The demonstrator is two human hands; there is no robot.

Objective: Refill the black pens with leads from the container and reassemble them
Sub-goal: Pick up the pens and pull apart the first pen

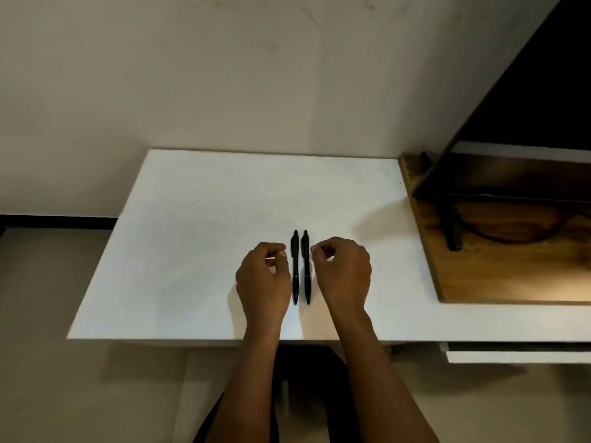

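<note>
Two black pens lie side by side on the white table (pixel 192 251), lengthwise away from me. The left pen (pixel 295 266) and the right pen (pixel 306 266) are whole, with their tips toward me. My left hand (pixel 263 279) rests just left of the left pen, fingers curled, fingertips close to its barrel. My right hand (pixel 343 273) rests just right of the right pen, fingers curled the same way. Neither hand grips a pen. No lead container is in view.
A wooden stand (pixel 511 276) sits on the table at the right, carrying a dark monitor (pixel 527 123) on a black foot. A beige wall runs behind the table. The table's front edge is close to my forearms, and a drawer edge shows at lower right.
</note>
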